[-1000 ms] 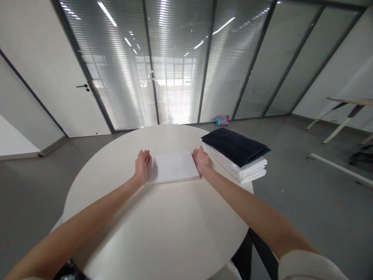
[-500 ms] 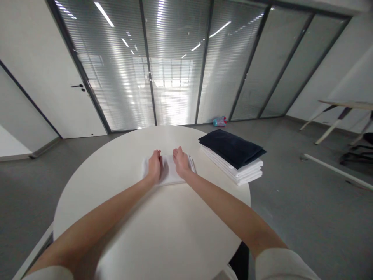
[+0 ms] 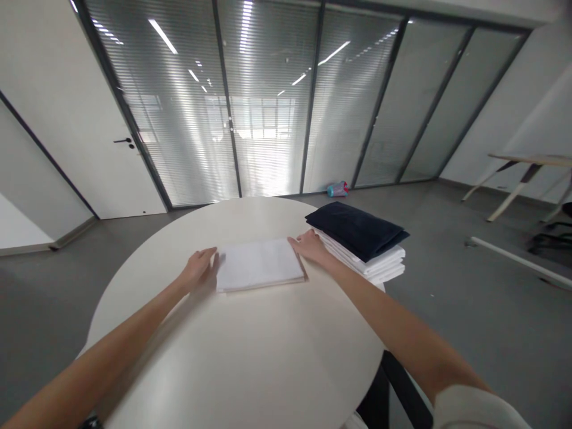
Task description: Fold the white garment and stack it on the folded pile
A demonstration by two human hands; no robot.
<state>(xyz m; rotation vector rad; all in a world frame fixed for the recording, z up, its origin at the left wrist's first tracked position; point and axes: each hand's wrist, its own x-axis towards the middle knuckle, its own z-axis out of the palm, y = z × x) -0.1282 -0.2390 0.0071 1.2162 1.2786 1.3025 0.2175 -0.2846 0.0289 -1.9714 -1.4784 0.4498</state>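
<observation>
A folded white cloth (image 3: 261,264) lies flat on the round white table, roughly rectangular, with layered edges at its front and right. By its upper left corner is my left hand (image 3: 199,268), fingers stretched toward the cloth's edge and holding nothing that I can see. My right hand (image 3: 311,246) rests at the upper right corner, its thumb at the cloth's edge and its fingers apart. Just right of that hand stands a stack of folded white cloths (image 3: 382,268), topped by a folded dark navy cloth (image 3: 357,229).
The round white table (image 3: 250,351) fills the middle. A black chair part (image 3: 404,381) shows at its lower right edge. Beyond are glass partitions with blinds, a blue and red item (image 3: 337,189) on the floor, and another table (image 3: 531,159) at far right.
Both hands have moved apart from the top of the white cloth, the left to its left edge and the right to its right edge. The cloth's top is now uncovered.
</observation>
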